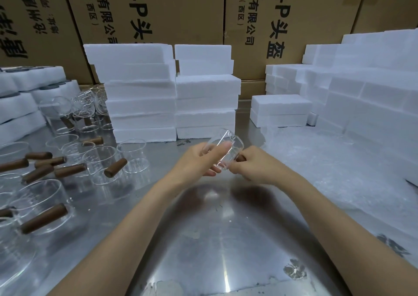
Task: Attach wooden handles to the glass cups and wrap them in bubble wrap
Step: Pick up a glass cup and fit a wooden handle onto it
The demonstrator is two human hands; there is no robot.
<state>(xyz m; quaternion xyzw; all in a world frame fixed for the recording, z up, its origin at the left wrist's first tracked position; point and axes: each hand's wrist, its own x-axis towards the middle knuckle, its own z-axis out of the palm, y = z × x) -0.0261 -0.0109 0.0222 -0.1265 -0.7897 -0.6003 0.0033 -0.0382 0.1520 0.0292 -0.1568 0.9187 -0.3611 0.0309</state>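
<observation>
Above the table (203, 239), mid-frame, the left hand (199, 162) grips a glass cup (222, 152) tilted on its side, mouth toward upper right. Beside it, the right hand (253, 165) pinches a wooden handle (241, 158) at the cup's right wall, its axis roughly horizontal.

Two bare forearms reach in from the bottom edge, slim and unmarked. No sleeve covers either arm within view. The left hand (199, 160) and the right hand (253, 164) wear no gloves. The fingernails that show are short and unpainted; the left thumb's nail is plainly visible.
</observation>
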